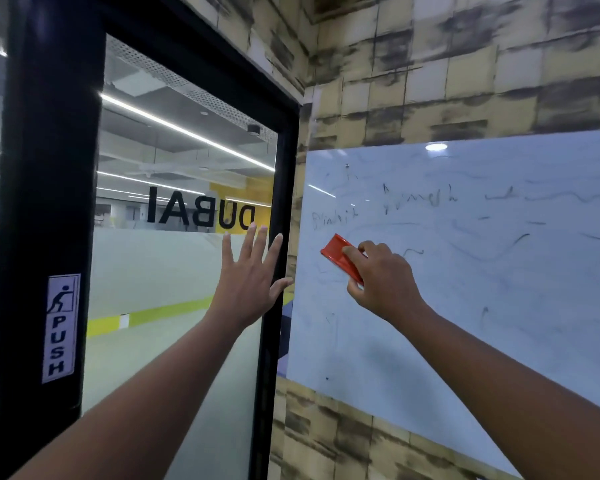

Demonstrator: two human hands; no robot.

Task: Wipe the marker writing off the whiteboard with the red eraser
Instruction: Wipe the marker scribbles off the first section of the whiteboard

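A whiteboard (482, 271) hangs on the tiled wall at the right, marked with faint black marker writing (335, 217) and smeared strokes. My right hand (385, 278) grips the red eraser (340, 256) and holds it flat against the board's left part, just below the writing. My left hand (252, 275) is raised with straight, spread fingers in front of the glass door, its thumb near the door frame's right edge. It holds nothing.
A black-framed glass door (181, 271) fills the left side, with a PUSH sticker (61, 329) on its frame and mirrored lettering on the glass. A beige patterned wall (430, 81) surrounds the board.
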